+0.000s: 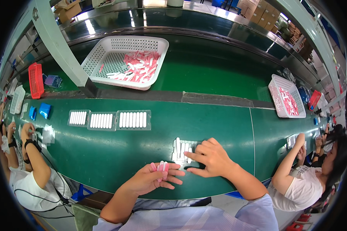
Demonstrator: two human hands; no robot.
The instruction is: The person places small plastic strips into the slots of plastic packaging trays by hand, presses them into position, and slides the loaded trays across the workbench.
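My left hand (pixel 152 179) holds several small pink-and-white sticks (pixel 162 166), which look like mini nail files, between thumb and palm with the other fingers spread. Close by on the green table lies a clear plastic tray (pixel 183 163), partly filled with white sticks side by side. One stick (pixel 177 143) juts out past the tray's far edge. Over the tray's right side is my right hand (pixel 210 158), its index fingertip on a white stick and its thumb apart, with nothing gripped. That hand hides part of the tray.
Three clear trays of white sticks (pixel 134 120) stand in a row at left. Behind the ledge (pixel 142 95) sits a white basket (pixel 162 50) of pink and white sticks; a smaller basket (pixel 275 96) is at right. A metal post (pixel 58 42) rises at left. People work on both sides.
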